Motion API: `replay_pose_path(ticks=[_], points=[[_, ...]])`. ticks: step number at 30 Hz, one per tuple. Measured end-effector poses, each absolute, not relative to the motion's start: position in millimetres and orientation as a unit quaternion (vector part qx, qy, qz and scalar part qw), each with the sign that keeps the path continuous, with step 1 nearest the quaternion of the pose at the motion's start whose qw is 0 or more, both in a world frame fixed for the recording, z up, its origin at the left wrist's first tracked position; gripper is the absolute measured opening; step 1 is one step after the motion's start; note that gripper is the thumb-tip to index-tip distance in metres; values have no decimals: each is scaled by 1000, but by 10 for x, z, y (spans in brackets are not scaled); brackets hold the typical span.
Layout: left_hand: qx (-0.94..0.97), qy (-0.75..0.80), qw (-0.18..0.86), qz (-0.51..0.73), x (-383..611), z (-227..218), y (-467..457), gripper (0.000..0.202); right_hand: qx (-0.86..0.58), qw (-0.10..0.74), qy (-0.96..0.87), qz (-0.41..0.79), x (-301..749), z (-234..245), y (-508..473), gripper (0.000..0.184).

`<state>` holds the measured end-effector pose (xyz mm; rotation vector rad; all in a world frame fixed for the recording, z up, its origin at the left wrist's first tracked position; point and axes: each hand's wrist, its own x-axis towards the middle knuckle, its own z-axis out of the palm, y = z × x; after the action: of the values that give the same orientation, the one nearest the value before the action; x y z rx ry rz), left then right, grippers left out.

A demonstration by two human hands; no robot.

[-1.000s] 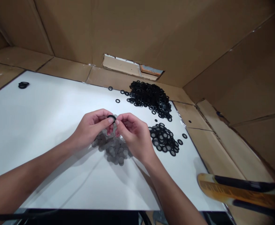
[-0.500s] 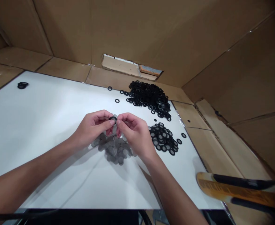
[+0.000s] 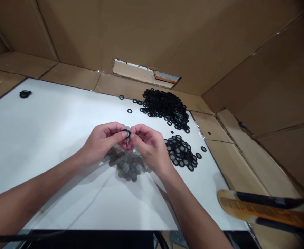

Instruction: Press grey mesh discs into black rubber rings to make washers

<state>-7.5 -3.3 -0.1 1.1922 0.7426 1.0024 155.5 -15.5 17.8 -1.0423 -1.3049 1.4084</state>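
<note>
My left hand [image 3: 102, 141] and my right hand [image 3: 148, 147] meet above the white board [image 3: 64, 197], their fingertips pinching a small black rubber ring [image 3: 126, 132]. The ring stands nearly edge-on, and a grey mesh disc may sit against it, partly hidden by my fingers. Just below my hands lies a heap of grey mesh discs [image 3: 128, 166]. To the right of my right hand is a pile of black rings with grey mesh centres [image 3: 180, 152]. Farther back lies a larger heap of plain black rings [image 3: 164, 107], with several strays around it.
Cardboard sheets [image 3: 152, 34] wall the back and right of the white board. A small dark clump [image 3: 25, 94] lies at the board's far left corner. A yellow-and-black object [image 3: 260, 211] sits at lower right, beyond the board's edge.
The black ring has turned more edge-on between my fingertips, and my hands have drawn slightly closer together. The piles have not visibly moved.
</note>
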Motion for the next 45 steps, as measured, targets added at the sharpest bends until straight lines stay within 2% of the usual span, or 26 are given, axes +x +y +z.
replay_pose_path(ticks=[14, 21, 27, 45], points=[[497, 360, 633, 472, -72, -76, -34, 14, -437, 475, -517, 563, 1522, 162, -155, 12], [525, 357, 643, 427, -81, 6, -41, 13, -454, 443, -520, 571, 1564, 201, -139, 19], [573, 363, 627, 383, -90, 53, -29, 15, -448, 384, -540, 601, 1640, 195, -113, 17], [543, 357, 628, 428, -88, 70, -57, 13, -417, 421, -555, 584, 1595, 212, -139, 18]])
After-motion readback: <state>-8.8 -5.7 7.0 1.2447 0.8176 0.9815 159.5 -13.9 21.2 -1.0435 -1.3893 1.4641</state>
